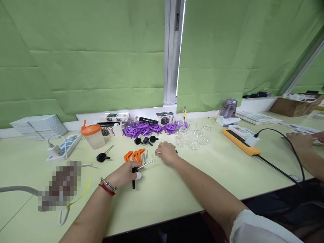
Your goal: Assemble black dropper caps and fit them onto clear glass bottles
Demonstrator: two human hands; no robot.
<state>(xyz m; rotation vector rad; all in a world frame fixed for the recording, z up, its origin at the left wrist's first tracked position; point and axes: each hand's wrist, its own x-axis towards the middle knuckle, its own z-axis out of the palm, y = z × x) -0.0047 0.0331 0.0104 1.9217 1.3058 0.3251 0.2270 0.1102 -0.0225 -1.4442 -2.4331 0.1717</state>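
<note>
My left hand [124, 174] rests on the pale green table [177, 189], fingers closed round a black-handled tool with a thin metal shaft [145, 164]. Just beyond it lie orange plastic hooks [134, 155] and several loose metal screws [145, 156]. My right hand [165, 152] lies knuckles up beside the screws, fingers curled down onto the table over something small that I cannot make out. Black knobs with metal pins [146, 140] and purple plastic wheels [149, 128] sit further back.
Clear glass jars [194, 136] stand right of the wheels. An orange-lidded cup [92, 135], a power strip [64, 146], small boxes [115, 122] and stacked white sheets [37, 126] are at left. A yellow device with a black cable [240, 141] lies right. Another person's hand [302, 140] rests far right.
</note>
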